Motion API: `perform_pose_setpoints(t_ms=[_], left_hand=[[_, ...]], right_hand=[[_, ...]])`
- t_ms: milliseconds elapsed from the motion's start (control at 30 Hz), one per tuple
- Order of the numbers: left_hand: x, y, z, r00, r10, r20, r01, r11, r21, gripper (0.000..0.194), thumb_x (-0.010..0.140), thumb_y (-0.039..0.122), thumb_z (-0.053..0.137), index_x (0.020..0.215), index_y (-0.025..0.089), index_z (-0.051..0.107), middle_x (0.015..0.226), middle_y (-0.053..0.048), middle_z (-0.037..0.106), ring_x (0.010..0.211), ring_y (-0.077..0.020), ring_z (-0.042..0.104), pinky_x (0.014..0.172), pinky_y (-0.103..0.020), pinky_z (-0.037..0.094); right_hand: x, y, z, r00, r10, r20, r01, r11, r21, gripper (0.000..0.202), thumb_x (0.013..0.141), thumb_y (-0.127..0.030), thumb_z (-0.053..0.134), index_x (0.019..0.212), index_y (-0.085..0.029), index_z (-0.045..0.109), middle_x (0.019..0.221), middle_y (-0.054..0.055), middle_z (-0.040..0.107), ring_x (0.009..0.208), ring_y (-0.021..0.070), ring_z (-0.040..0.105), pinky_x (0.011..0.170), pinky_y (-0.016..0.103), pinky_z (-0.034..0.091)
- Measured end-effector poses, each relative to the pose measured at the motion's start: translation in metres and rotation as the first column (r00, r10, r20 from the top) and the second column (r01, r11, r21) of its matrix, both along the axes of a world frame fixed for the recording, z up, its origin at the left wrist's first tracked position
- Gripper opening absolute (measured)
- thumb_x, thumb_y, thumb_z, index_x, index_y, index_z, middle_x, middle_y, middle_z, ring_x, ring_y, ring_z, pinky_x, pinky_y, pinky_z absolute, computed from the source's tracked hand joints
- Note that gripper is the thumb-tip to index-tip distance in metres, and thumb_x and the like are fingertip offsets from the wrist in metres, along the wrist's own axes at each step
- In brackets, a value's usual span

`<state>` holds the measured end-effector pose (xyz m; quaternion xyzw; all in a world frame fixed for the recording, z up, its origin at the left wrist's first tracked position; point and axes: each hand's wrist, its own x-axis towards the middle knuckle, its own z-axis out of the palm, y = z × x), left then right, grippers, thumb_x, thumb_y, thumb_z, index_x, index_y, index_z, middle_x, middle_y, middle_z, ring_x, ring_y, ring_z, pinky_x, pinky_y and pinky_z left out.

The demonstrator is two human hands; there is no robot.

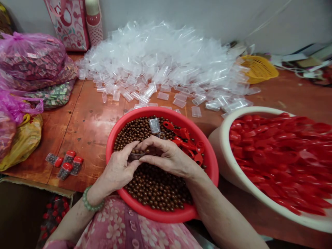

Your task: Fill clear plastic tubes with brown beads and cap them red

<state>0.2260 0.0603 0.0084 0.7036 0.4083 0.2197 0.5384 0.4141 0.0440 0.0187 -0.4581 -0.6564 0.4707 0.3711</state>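
Note:
Both hands meet over a red basin (214,173) of small brown balls (160,193). Between thumb and fingers, my left hand (120,167) grips a small clear container (135,156) with brown balls at its mouth. My right hand (167,155) is curled beside it, thumb and fingertips touching the container's right end; whether anything else is in its fingers is hidden. Just behind the hands, another clear container (154,125) lies on the balls. Red plastic caps (188,145) are at the basin's right side.
A large pile of clear containers (166,62) covers the table's back. At the right stands a white tub (225,138) of red caps. Filled containers (69,157) lie at the left, near plastic bags (31,58). A yellow basket (259,69) is at the back right.

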Motion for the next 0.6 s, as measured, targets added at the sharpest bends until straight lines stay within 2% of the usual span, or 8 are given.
perform_pose_setpoints(t_ms=[100, 233, 300, 367, 433, 500, 600], left_hand=[[0.0, 0.002, -0.001, 1.0, -0.007, 0.017, 0.007, 1.0, 0.013, 0.049, 0.084, 0.017, 0.057, 0.133, 0.017, 0.052, 0.126, -0.008, 0.067, 0.115, -0.022, 0.063, 0.103, -0.037, 0.047], [-0.001, 0.003, -0.002, 1.0, 0.018, 0.015, -0.019, 1.0, 0.025, 0.042, 0.085, 0.016, 0.057, 0.126, 0.018, 0.058, 0.118, -0.006, 0.07, 0.107, -0.0194, 0.065, 0.099, -0.033, 0.049], [-0.002, 0.002, -0.001, 0.998, 0.036, 0.052, -0.036, 0.999, -0.004, 0.034, 0.086, 0.018, 0.057, 0.119, 0.019, 0.062, 0.111, -0.005, 0.072, 0.101, -0.018, 0.067, 0.094, -0.031, 0.05], [-0.005, 0.002, 0.001, 0.988, 0.05, 0.144, -0.038, 0.995, -0.088, 0.029, 0.086, 0.02, 0.059, 0.114, 0.019, 0.064, 0.107, -0.005, 0.073, 0.098, -0.0173, 0.068, 0.091, -0.029, 0.051], [-0.009, 0.001, 0.003, 0.966, 0.068, 0.248, -0.02, 0.981, -0.194, 0.027, 0.085, 0.023, 0.063, 0.111, 0.018, 0.065, 0.105, -0.006, 0.074, 0.097, -0.0169, 0.069, 0.091, -0.028, 0.052], [-0.011, -0.001, 0.006, 0.95, 0.046, 0.308, 0.037, 0.965, -0.259, 0.025, 0.083, 0.025, 0.066, 0.108, 0.018, 0.067, 0.102, -0.005, 0.075, 0.096, -0.0164, 0.069, 0.089, -0.027, 0.053], [-0.01, -0.002, 0.008, 0.949, -0.026, 0.314, 0.121, 0.951, -0.285, 0.024, 0.08, 0.025, 0.07, 0.103, 0.019, 0.07, 0.099, -0.005, 0.076, 0.091, -0.0154, 0.07, 0.084, -0.024, 0.053]], right_hand=[[0.0, -0.002, 0.0, 1.0, -0.017, 0.005, 0.018, 0.999, -0.031, 0.009, 0.085, -0.024, 0.064, 0.09, -0.02, 0.058, 0.088, 0.002, 0.067, 0.08, 0.0152, 0.064, 0.074, 0.029, 0.053], [0.007, -0.015, 0.01, 0.999, -0.023, 0.047, 0.027, 0.996, -0.088, 0.019, 0.084, -0.027, 0.067, 0.1, -0.021, 0.058, 0.097, 0.003, 0.069, 0.088, 0.0171, 0.067, 0.079, 0.031, 0.055], [0.017, -0.026, 0.016, 0.991, -0.097, 0.089, 0.104, 0.992, -0.074, 0.026, 0.083, -0.028, 0.069, 0.105, -0.021, 0.058, 0.102, 0.005, 0.069, 0.093, 0.0187, 0.067, 0.082, 0.033, 0.056], [0.031, -0.036, 0.019, 0.959, -0.225, 0.171, 0.234, 0.972, -0.033, 0.024, 0.083, -0.029, 0.068, 0.104, -0.021, 0.059, 0.101, 0.006, 0.07, 0.09, 0.0194, 0.068, 0.08, 0.033, 0.056], [0.046, -0.044, 0.018, 0.885, -0.352, 0.305, 0.359, 0.933, 0.035, 0.016, 0.085, -0.029, 0.064, 0.099, -0.02, 0.062, 0.094, 0.005, 0.07, 0.084, 0.0194, 0.068, 0.078, 0.033, 0.056], [0.059, -0.048, 0.014, 0.779, -0.43, 0.456, 0.428, 0.896, 0.114, 0.013, 0.087, -0.027, 0.059, 0.097, -0.02, 0.064, 0.091, 0.005, 0.071, 0.082, 0.0202, 0.067, 0.078, 0.035, 0.054], [0.07, -0.046, 0.004, 0.613, -0.445, 0.653, 0.403, 0.887, 0.225, 0.016, 0.087, -0.023, 0.055, 0.097, -0.018, 0.065, 0.091, 0.008, 0.07, 0.087, 0.025, 0.065, 0.082, 0.041, 0.052]])
